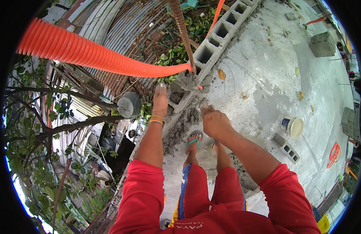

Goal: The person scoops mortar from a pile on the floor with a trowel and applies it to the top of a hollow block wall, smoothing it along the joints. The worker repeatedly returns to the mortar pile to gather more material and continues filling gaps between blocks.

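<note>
A row of grey hollow blocks (pixel 217 50) runs from the upper right down toward my feet. Wet mortar (pixel 187 81) lies on it by an upright steel rebar (pixel 182 29) and the end of an orange corrugated pipe (pixel 110 61). On the outer side of the row is my left hand (pixel 161 98), fingers stretched out and pressed near the block's edge; nothing shows in it. My right hand (pixel 215 120) hangs just inside the row with its fingers curled closed. What it grips, if anything, is hidden beneath the fingers.
Loose blocks (pixel 286 148) and a white bucket (pixel 295 128) stand on the concrete floor (pixel 262 78) to the right, near a coiled orange hose (pixel 334 155). Stacked blocks (pixel 322 44) sit farther off. Beyond the row's left side are branches (pixel 83 123) and corrugated roofing sheets (pixel 122 31).
</note>
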A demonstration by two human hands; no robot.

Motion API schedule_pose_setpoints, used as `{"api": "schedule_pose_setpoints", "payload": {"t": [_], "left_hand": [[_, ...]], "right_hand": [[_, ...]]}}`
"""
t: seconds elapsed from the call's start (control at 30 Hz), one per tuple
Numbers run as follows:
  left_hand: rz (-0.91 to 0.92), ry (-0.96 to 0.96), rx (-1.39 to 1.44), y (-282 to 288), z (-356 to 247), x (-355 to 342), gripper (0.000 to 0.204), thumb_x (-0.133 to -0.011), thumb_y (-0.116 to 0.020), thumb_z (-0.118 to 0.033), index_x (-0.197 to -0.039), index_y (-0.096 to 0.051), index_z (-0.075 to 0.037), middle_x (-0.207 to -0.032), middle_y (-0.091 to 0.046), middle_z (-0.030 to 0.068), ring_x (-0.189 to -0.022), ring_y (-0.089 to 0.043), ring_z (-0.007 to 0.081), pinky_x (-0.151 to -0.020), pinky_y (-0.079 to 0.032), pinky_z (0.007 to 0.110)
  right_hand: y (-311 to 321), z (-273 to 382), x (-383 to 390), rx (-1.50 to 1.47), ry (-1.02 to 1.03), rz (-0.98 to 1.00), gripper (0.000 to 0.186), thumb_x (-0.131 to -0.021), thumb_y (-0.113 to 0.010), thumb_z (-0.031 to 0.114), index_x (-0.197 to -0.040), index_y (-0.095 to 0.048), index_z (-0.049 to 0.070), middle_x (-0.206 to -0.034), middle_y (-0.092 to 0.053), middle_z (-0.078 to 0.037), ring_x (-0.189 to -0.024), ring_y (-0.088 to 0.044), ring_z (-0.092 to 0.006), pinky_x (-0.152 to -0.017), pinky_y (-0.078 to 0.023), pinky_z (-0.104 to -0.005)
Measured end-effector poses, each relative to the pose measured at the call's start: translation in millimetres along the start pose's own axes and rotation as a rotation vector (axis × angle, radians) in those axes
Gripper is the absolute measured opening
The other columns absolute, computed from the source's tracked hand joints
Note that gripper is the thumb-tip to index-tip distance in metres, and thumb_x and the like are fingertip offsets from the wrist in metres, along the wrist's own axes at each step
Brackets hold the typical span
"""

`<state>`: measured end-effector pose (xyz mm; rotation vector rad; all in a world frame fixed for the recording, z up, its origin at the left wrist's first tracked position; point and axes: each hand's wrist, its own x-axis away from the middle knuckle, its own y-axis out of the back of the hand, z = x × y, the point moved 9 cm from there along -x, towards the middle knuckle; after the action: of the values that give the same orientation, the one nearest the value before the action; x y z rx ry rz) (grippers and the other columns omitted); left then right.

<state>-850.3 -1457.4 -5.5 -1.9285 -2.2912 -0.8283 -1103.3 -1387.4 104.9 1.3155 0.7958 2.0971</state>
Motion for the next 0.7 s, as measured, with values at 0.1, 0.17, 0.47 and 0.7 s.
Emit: {"api": "schedule_pose_setpoints", "payload": {"t": [0.1, 0.17, 0.47, 0.7], "left_hand": [[0.01, 0.16, 0.135, 1, 6, 3, 0.062, -0.109, -0.043, -0.047, -0.15, -0.049, -0.001, -0.153, -0.051, 0.0184, -0.138, -0.047, 0.0316, -0.116, -0.033, 0.041], [0.027, 0.222, 0.239, 3, 7, 4, 0.062, -0.109, -0.042, -0.047, -0.15, -0.049, -0.001, -0.153, -0.05, 0.0181, -0.14, -0.046, 0.0312, -0.117, -0.032, 0.041], [0.11, 0.203, 0.232, 3, 12, 4, 0.063, -0.109, -0.041, -0.048, -0.146, -0.053, 0.001, -0.15, -0.054, 0.0185, -0.14, -0.047, 0.0306, -0.119, -0.03, 0.042], [0.066, 0.009, -0.048, 6, -7, 10, 0.068, -0.108, -0.041, -0.053, -0.14, -0.055, 0.004, -0.141, -0.058, 0.0243, -0.127, -0.055, 0.04, -0.11, -0.039, 0.045]], "right_hand": [[-18, 10, 38, -0.09, 0.039, 0.086, 0.055, -0.089, -0.062, 0.017, -0.138, -0.05, -0.005, -0.121, -0.064, -0.028, -0.107, -0.069, -0.0407, -0.09, -0.058, -0.0459], [-27, 14, 51, -0.114, 0.077, 0.129, 0.056, -0.089, -0.064, 0.019, -0.137, -0.05, -0.005, -0.12, -0.065, -0.028, -0.107, -0.069, -0.0408, -0.091, -0.057, -0.0465], [9, -33, 16, -0.118, -0.105, -0.049, 0.038, -0.084, -0.059, 0.011, -0.119, -0.061, -0.001, -0.116, -0.068, -0.027, -0.109, -0.07, -0.0379, -0.093, -0.058, -0.0438], [2, -24, 25, -0.02, -0.111, 0.019, 0.038, -0.087, -0.06, 0.015, -0.123, -0.06, 0.004, -0.121, -0.068, -0.019, -0.107, -0.071, -0.0349, -0.089, -0.058, -0.0457]]}}
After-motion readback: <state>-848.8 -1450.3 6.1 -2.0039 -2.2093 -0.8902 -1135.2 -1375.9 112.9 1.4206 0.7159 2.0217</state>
